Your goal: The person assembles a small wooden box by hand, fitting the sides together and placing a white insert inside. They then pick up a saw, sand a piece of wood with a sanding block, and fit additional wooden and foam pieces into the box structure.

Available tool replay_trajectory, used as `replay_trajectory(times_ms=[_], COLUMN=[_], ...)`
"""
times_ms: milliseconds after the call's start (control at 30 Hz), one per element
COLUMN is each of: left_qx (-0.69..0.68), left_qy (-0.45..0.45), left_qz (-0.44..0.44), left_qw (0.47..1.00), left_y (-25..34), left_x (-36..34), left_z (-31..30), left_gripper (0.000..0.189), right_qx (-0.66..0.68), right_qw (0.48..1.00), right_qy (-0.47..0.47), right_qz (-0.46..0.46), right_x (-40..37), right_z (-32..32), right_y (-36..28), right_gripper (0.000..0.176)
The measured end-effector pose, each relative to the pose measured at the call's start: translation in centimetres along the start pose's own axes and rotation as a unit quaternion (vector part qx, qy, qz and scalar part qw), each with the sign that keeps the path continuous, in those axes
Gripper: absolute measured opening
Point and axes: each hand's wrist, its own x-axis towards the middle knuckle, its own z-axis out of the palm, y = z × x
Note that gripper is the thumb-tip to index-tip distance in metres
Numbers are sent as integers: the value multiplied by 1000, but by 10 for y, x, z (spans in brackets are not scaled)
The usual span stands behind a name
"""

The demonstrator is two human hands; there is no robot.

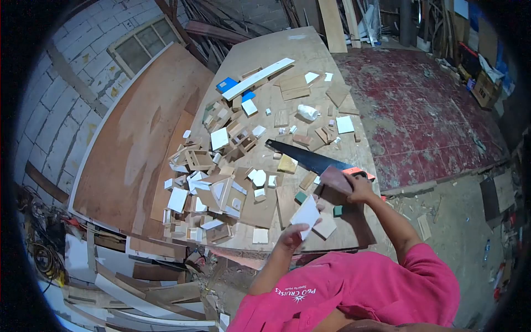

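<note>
On the counter [276, 48] lies a handsaw [310, 159]. On its near side, the left hand [293, 235] grips a white-faced board piece [305, 214]. The right hand [362, 190] — at the saw's handle end — has its grip closed on a pinkish-brown flat piece [335, 180]. Left of the saw, wooden offcuts [177, 200] heap up; beyond it rests a long white strip [258, 79].
</note>
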Motion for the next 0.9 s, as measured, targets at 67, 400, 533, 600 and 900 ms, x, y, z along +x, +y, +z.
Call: replay_trajectory(times_ms=[67, 400, 533, 600, 900], left_qx=[-18, 174, 304, 340, 482], left_qy=[11, -34, -46, -93, 2], left_qz=[2, -40, -37, 21, 16], left_qw=[1000, 983, 951, 935, 876], left_y=[7, 23, 45, 55, 39], left_x=[-13, -26, -28, -29, -10], left_z=[-5, 11, 24, 39, 58], left_gripper=[90, 69, 65, 76, 77], right_qx=[116, 150, 170, 181, 118], right_qw=[989, 937, 944, 935, 921], right_qy=[73, 165, 122, 173, 204], right_qz=[-47, -267, -257, -251, -310], right_x=[-11, -128, -147, -142, -143], right_z=[-7, -65, -98, -101, -105], right_y=[-9, -161, -168, -164, -159], right_gripper=[99, 89, 82, 81, 85])
